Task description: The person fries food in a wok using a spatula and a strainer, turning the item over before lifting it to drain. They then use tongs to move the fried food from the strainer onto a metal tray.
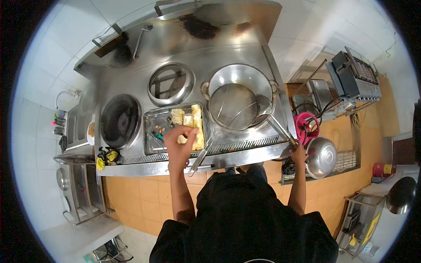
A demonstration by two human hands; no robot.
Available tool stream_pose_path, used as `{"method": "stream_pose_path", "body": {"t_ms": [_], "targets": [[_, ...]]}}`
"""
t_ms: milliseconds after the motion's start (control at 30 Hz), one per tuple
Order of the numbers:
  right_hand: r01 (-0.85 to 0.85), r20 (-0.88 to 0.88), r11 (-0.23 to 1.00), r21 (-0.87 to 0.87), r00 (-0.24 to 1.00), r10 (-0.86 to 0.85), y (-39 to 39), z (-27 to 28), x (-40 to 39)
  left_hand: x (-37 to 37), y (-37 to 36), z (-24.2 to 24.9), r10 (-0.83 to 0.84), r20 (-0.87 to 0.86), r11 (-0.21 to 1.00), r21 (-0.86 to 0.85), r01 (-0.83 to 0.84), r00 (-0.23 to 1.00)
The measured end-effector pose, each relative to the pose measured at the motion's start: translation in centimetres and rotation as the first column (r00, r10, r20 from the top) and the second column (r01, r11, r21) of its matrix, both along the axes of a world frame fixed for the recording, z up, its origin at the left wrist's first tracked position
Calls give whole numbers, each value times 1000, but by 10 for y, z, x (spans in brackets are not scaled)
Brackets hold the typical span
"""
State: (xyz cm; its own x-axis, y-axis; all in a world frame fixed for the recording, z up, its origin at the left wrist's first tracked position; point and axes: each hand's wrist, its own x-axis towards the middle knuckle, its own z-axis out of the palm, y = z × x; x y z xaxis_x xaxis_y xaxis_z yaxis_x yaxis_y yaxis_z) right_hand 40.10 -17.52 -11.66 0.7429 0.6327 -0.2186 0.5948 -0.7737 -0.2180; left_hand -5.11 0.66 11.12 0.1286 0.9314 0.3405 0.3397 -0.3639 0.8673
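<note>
My left hand (179, 142) is over a rectangular metal tray (151, 115), its fingers bent and apart from the thumb, with pale food showing through the gap. Yellowish-white food pieces (197, 115) lie in the tray's right half. Something green and some orange bits sit at its left, partly behind my hand. On the right, my right hand (299, 154) is closed around the handle of a round wire strainer (280, 128). The strainer's head is at a large two-handled pot (239, 72). A second long-handled strainer (199, 161) lies across the pot, its handle pointing toward me.
A dark wok (120, 120) sits left of the tray, and an open burner ring (171, 84) is behind it. Yellow-and-black cloths (107, 157) rest at the front left corner. Right of the stove are a pink basket (307, 127) and a metal bowl (321, 158).
</note>
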Motion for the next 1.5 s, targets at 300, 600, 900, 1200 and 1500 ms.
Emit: {"method": "stream_pose_path", "body": {"t_ms": [300, 600, 900, 1200, 1500], "targets": [[-94, 167, 990, 106, 983, 76, -9, -3, -8, 12, -25, -161, -64, -775, 995, -100, -22, 629], [-246, 237, 952, 183, 951, 201, -8, 2, 4, 9, -36, -181, -41, -780, 974, -170, -148, 624], [-317, 192, 913, 258, 943, 273, 14, 68, -10, -1, -13, -131, -145, -522, 979, -200, 44, 841], [-344, -195, 784, 516, 844, 499, 78, 101, -34, 14, 27, -117, -239, -557, 957, -273, 96, 795], [-84, -662, 920, 383, 669, 337, 91, 127, -50, 43, 16, -125, -177, -590, 948, -317, -24, 788]]}}
